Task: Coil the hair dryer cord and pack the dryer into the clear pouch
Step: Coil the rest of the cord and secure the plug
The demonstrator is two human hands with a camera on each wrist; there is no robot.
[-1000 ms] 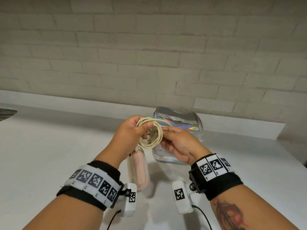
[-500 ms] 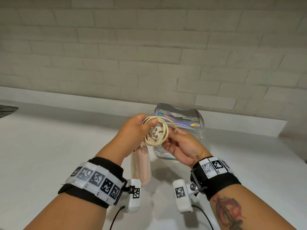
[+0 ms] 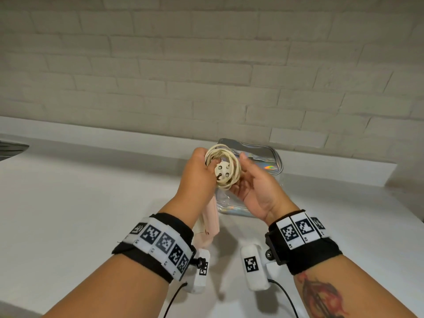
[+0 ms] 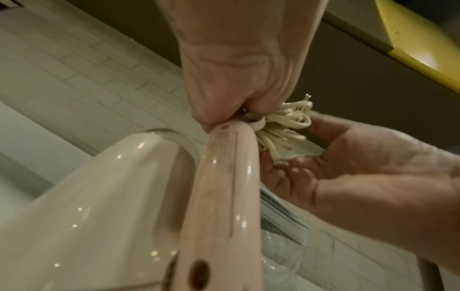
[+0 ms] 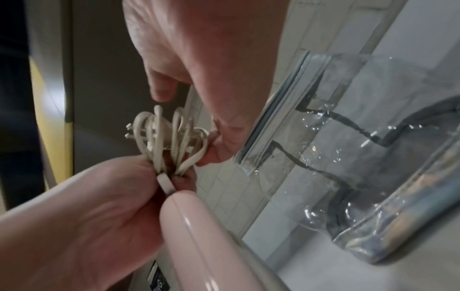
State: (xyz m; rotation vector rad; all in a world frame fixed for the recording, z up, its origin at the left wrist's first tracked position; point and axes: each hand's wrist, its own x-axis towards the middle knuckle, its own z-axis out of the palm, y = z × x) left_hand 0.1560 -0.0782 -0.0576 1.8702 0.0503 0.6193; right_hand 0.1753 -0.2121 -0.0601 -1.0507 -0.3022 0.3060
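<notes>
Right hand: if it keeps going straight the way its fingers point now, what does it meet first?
Most likely the coiled cord: the right hand cups it from the side, fingers reaching past its rim. Beyond stands the clear pouch; depth is unclear.

A pale painted brick wall (image 3: 206,65) rises behind a white countertop (image 3: 68,203) with a low raised back ledge (image 3: 91,138).

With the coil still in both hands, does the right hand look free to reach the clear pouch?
Probably yes. The right hand only cups the coiled cord with loose fingers, while the left hand grips it. The clear pouch stands just behind, nothing between.
</notes>
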